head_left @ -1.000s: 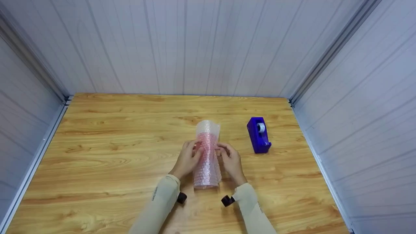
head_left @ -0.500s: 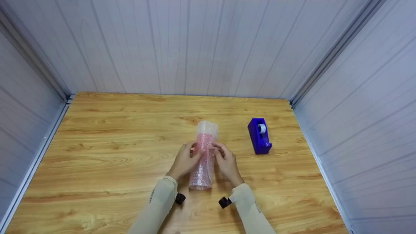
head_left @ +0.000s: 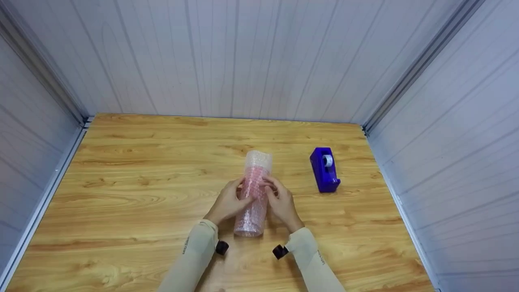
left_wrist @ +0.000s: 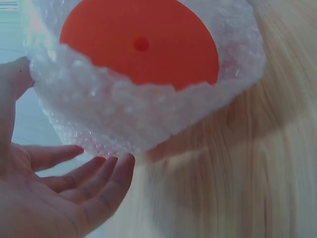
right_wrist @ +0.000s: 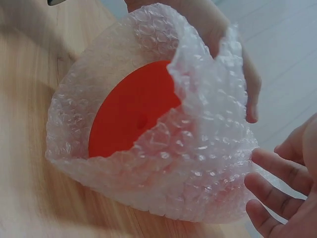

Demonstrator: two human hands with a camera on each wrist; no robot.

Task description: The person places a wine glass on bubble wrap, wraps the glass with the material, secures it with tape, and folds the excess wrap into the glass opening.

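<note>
A cylinder (left_wrist: 109,34) is wrapped in bubble wrap (head_left: 249,223) on the tabletop (head_left: 142,162), flanked by the left hand (head_left: 228,201) and right hand (head_left: 284,203). Farther right a tape dispenser (head_left: 323,177) is placed; walls (head_left: 219,61) are set behind and on both sides.

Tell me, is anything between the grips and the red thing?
Yes: wrap goes around the red thing. The left grip and right grip are both outside it, at its sides. Its near end is open.

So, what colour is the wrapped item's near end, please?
The near end is orange-red, clearest in the left wrist view.
</note>
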